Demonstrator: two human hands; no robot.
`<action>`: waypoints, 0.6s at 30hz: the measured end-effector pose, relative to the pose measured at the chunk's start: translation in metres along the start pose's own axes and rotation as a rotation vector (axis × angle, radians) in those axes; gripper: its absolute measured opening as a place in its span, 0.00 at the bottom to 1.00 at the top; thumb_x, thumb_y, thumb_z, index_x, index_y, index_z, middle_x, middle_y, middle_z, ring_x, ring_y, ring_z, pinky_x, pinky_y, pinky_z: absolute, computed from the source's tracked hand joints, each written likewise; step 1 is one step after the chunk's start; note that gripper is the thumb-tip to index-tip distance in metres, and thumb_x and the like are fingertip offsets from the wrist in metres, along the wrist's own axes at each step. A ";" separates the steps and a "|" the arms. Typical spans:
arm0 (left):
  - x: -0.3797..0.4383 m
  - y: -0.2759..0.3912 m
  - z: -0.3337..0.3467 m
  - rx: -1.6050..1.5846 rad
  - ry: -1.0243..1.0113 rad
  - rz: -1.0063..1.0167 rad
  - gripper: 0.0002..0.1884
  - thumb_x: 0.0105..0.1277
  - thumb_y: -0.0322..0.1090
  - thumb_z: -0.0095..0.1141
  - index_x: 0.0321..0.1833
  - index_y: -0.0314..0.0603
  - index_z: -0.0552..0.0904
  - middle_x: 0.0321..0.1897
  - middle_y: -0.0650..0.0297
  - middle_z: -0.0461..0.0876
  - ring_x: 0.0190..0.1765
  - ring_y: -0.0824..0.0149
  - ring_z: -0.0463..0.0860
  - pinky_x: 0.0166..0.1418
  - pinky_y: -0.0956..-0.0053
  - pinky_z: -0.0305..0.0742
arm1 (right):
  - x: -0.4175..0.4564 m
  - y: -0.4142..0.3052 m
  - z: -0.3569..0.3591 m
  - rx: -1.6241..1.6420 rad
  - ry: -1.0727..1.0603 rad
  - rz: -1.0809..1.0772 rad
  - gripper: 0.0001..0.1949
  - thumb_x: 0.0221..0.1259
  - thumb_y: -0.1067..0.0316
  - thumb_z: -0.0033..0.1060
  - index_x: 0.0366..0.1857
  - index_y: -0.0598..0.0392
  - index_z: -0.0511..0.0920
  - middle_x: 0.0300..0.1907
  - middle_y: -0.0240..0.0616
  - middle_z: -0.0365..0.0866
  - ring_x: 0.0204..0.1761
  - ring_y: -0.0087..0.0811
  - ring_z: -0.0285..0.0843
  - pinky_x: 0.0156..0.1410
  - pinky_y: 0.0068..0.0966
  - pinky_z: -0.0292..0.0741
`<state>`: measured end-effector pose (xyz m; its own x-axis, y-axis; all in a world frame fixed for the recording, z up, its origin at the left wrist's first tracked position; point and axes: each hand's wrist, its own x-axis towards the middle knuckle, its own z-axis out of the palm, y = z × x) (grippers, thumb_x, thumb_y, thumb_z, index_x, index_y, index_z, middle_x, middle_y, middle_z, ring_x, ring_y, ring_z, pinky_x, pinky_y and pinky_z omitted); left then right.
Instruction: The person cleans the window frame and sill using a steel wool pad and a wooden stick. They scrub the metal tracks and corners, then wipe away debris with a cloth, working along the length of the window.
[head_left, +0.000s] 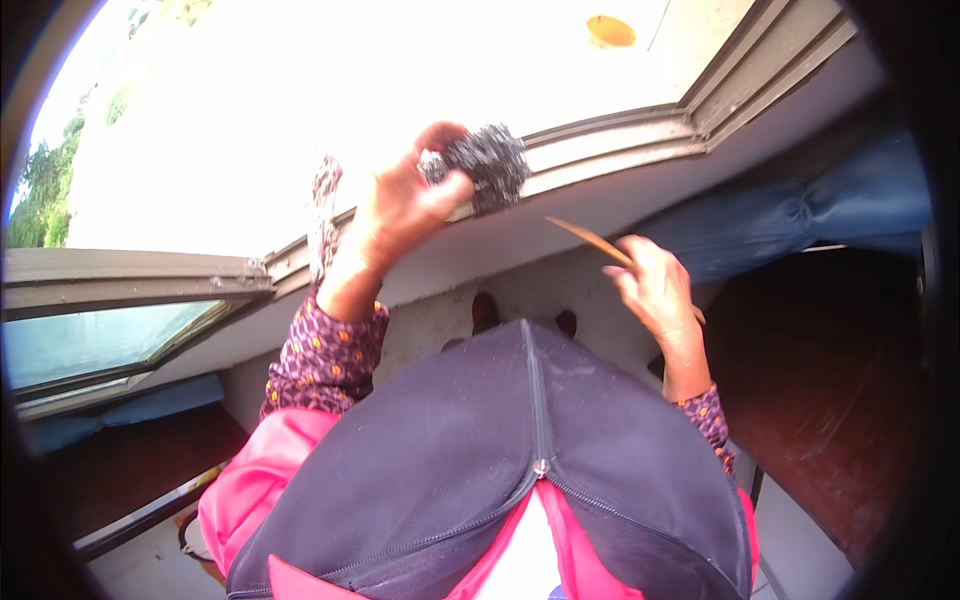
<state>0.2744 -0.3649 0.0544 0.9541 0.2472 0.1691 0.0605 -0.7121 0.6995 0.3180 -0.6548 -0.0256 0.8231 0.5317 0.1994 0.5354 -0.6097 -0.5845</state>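
My left hand (405, 199) is raised at the window sill and grips a dark grey, shaggy bundle (491, 166), blurred, whose material I cannot make out for certain. Lower and to the right, my right hand (654, 281) holds a thin, pointed wooden stick (592, 241); its tip points up and left towards the sill, and its other end shows behind the wrist. The two hands are apart. A twisted, pale cloth-like strip (324, 210) hangs beside my left wrist.
The metal window frame (622, 142) runs across in front of me, with an opened glass pane (112, 337) at left. Blue curtains (855, 202) hang at right, above a dark reddish-brown surface (817, 375). An orange round object (611, 31) lies beyond the window. Shoes show on the floor below.
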 end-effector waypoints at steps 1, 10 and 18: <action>-0.001 0.003 0.010 -0.002 0.002 0.070 0.20 0.60 0.29 0.61 0.57 0.42 0.80 0.41 0.60 0.85 0.45 0.72 0.83 0.54 0.74 0.78 | -0.011 0.031 -0.001 -0.080 -0.065 0.176 0.08 0.57 0.69 0.63 0.37 0.60 0.79 0.38 0.54 0.82 0.40 0.55 0.80 0.43 0.39 0.77; 0.038 0.031 0.104 0.289 -0.078 0.630 0.09 0.58 0.27 0.57 0.42 0.43 0.79 0.33 0.59 0.73 0.36 0.56 0.78 0.39 0.60 0.75 | -0.090 0.090 -0.018 0.213 0.084 0.615 0.08 0.61 0.67 0.63 0.37 0.61 0.81 0.23 0.45 0.79 0.26 0.36 0.79 0.36 0.30 0.75; 0.120 0.067 0.193 0.157 -0.149 0.782 0.04 0.58 0.31 0.53 0.32 0.40 0.78 0.37 0.49 0.73 0.41 0.47 0.76 0.41 0.54 0.75 | -0.109 0.101 -0.009 0.253 0.154 0.653 0.08 0.61 0.68 0.62 0.37 0.62 0.81 0.26 0.47 0.80 0.28 0.39 0.80 0.38 0.32 0.75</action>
<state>0.4493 -0.5098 -0.0129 0.7660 -0.4420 0.4668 -0.6097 -0.7297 0.3096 0.2841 -0.7797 -0.0987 0.9878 0.0046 -0.1554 -0.1204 -0.6101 -0.7832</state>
